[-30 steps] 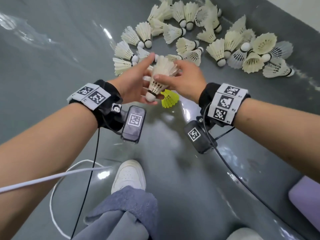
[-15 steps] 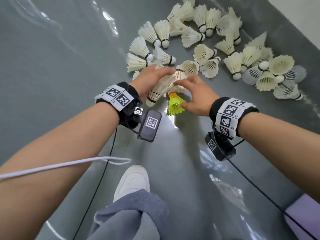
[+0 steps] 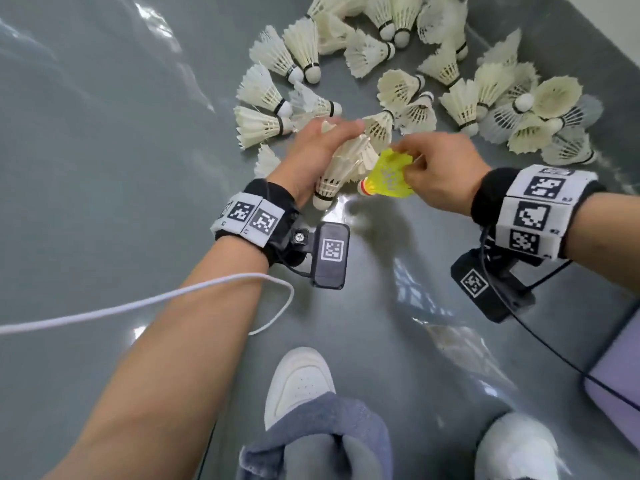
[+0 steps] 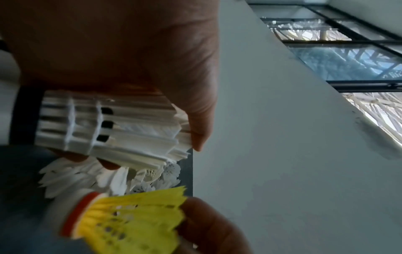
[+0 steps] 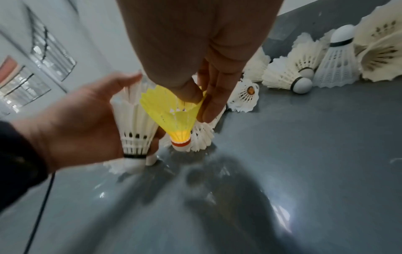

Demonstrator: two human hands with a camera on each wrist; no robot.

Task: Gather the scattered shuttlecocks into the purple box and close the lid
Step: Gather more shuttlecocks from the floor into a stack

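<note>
My left hand (image 3: 313, 150) grips a nested stack of white shuttlecocks (image 3: 341, 171), cork ends down toward me; the same stack (image 4: 108, 127) fills the left wrist view. My right hand (image 3: 436, 171) pinches the rim of a yellow shuttlecock (image 3: 388, 174) with a red-banded cork, lifted off the floor and held beside the white stack (image 5: 135, 123). Thumb and fingers pinch the yellow skirt (image 5: 172, 113) in the right wrist view. Several white shuttlecocks (image 3: 460, 98) lie scattered on the grey floor beyond both hands. A corner of the purple box (image 3: 620, 382) shows at the right edge.
Glossy grey floor (image 3: 104, 168) spreads to the left. My white shoes (image 3: 298, 382) and a grey trouser leg (image 3: 318, 452) are at the bottom. A white cable (image 3: 138, 303) crosses my left forearm; a black cable (image 3: 540, 344) runs toward the box.
The right hand has taken hold of the yellow shuttlecock and lifted it from the floor up beside the white stack. The left hand keeps its grip on the stack.
</note>
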